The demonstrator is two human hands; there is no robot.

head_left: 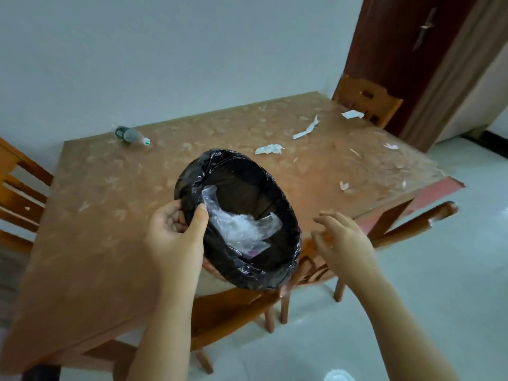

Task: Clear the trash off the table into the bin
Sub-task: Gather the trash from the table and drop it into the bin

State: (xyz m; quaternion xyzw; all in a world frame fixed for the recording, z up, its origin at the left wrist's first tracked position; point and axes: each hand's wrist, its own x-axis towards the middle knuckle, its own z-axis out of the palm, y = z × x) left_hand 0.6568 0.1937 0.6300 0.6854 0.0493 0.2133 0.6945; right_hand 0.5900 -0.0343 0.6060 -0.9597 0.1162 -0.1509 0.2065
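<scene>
Gripping the near-left rim of the bin, the left hand has its thumb hooked inside the black liner and its fingers curled on the outside. The bin is held up over the near edge of the counter, tipped so its mouth faces up toward the camera; the oval opening runs from far left to near right. Crumpled clear plastic lies inside it.

The right hand hangs just to the right of the bin, fingers loosely spread and grasping nothing, apart from the rim.

On the counter, a bottle lies on its side near the far-left corner, its white cap pointing right. Torn paper scraps are scattered over the far and right parts: a crumpled piece just beyond the bin, a long strip slanting up to the right, and another piece by the far chair.
</scene>
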